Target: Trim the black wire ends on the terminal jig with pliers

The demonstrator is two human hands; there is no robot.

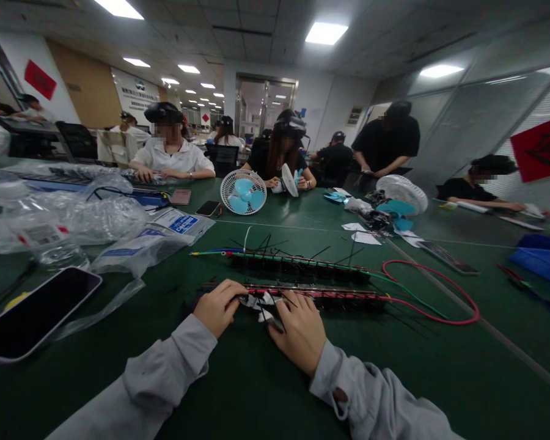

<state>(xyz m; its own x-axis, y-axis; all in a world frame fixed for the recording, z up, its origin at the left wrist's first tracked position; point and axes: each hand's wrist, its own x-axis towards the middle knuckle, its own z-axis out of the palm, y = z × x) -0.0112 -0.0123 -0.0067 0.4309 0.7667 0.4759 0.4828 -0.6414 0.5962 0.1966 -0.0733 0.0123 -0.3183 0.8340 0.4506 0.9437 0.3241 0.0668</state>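
Observation:
Two long black strips lie across the green table [165,391], one behind the other, with thin black ties sticking out. Along the rear strip [297,264] runs a green wire; a red wire [431,313] follows the front strip [348,299] and loops at the right. At the front strip's left end, my left hand [220,305] is closed, its fingertips pinched at the strip. My right hand [300,327] has its fingers bent over the strip's near edge. Crumpled white material [263,302] shows between both hands; what exactly each hand grips is too small to tell.
A phone [39,311], a plastic bottle [50,241] and clear bags [151,241] lie at the left. White fans with blue blades [244,194] stand farther back. Several people sit or stand across the table. Papers [364,237] and a blue bag [543,256] are toward the right.

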